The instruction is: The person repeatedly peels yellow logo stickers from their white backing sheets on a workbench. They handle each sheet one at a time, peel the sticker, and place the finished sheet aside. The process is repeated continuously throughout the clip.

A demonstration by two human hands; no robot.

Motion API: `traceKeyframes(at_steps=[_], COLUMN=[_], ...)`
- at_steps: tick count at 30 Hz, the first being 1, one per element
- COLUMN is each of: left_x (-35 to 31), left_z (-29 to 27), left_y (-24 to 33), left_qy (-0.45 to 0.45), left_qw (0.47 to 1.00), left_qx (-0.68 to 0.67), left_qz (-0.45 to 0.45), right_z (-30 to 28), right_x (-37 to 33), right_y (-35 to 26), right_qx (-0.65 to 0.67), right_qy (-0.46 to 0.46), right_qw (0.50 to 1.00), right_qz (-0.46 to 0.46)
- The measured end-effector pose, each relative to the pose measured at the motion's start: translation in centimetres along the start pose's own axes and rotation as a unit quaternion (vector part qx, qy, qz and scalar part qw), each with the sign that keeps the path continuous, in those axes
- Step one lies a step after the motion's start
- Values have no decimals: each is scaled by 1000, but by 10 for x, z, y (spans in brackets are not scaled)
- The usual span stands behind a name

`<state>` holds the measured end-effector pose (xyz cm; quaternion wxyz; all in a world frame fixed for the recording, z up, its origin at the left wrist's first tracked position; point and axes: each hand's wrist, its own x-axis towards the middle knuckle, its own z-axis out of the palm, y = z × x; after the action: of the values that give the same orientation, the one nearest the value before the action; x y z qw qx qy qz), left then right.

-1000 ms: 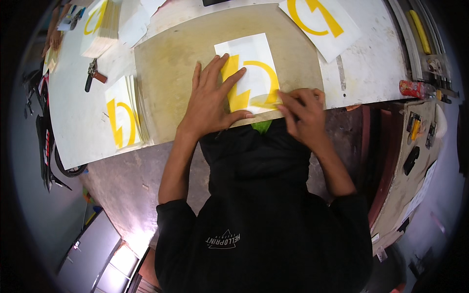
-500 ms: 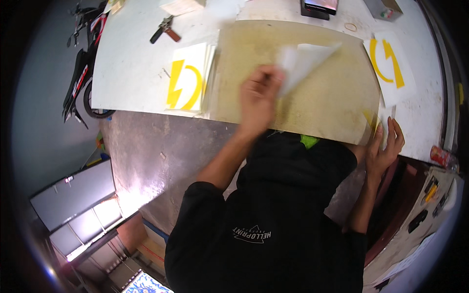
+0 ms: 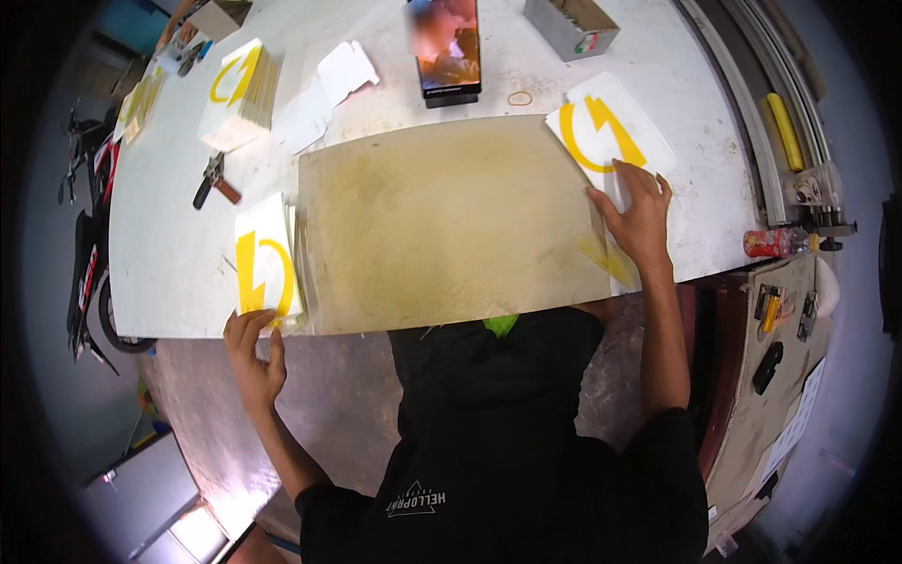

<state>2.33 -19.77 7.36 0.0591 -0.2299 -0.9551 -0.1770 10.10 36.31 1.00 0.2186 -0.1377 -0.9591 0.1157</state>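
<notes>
My left hand (image 3: 256, 355) is at the table's front edge, fingertips on the lower edge of a stack of white sheets (image 3: 272, 226) with a yellow bolt-and-arc print. Its thumb stands apart from the fingers. My right hand (image 3: 641, 214) rests at the near edge of another pile of white sheets (image 3: 644, 122) with the same yellow print, fingers spread, thumb toward the mat. Between the hands lies a large, stained, yellowish mat (image 3: 451, 216), with nothing lying on its middle. A translucent yellow patch (image 3: 603, 258) shows at its right edge.
A phone on a stand (image 3: 449, 56), a grey box (image 3: 573, 28) and a rubber band (image 3: 519, 98) are beyond the mat. Farther left are a tall stack of printed sheets (image 3: 235, 99), white paper scraps (image 3: 343, 73) and a brown-handled tool (image 3: 218, 183). A bottle (image 3: 775, 242) stands right.
My left hand has left the mat's middle for the left stack, and the white sheet it held is out of it. My right hand has moved up to the right pile. The view has shifted.
</notes>
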Motion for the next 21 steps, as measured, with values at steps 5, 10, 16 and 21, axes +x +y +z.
traceKeyframes(at_steps=[5,10,16,21], left_x=[14,42,81,110], left_z=[10,56,114,153], left_y=[39,92,165,200], left_qy=[121,75,-95,-175], left_qw=[980,930,843,635], left_qx=[-153,-342,-522,-751], left_qz=[38,111,92,-42], right_z=[-5,-23,-14,-17], right_x=[8,15,8,-35], right_y=[12,-2,23,-33], right_qx=[79,62,287,80], right_qy=[-58,-92,-1,141], right_qw=[992,985,926,981], right_qz=[73,135,245,-111])
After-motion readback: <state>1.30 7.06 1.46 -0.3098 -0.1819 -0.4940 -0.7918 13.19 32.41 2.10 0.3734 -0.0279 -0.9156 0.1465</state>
